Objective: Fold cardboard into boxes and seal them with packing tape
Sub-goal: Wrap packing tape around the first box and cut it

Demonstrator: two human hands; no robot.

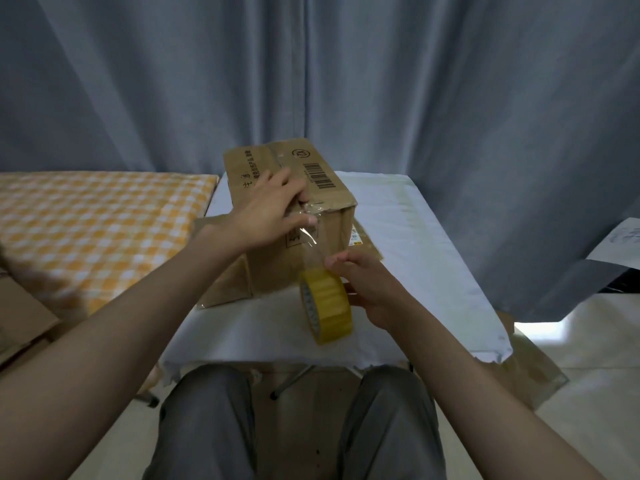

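**Box on table, tape strip drawn down its near end**

The box [294,209] stands on the white-covered table [433,271], over flat cardboard [221,289]. Left hand [273,211] lies palm-down across the box's near top edge, fingers extended, pressing the clear tape strip [310,237]. Right hand [370,289], below the box's near end, grips the yellow tape roll [327,306], fingers curled round it.

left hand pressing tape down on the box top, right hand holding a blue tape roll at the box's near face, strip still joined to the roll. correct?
Not quite: the tape roll is yellow, not blue, as the head view shows. The rest holds: the left hand presses the tape on top of the box, and the right hand holds the roll at the near face, the clear strip joined to it.
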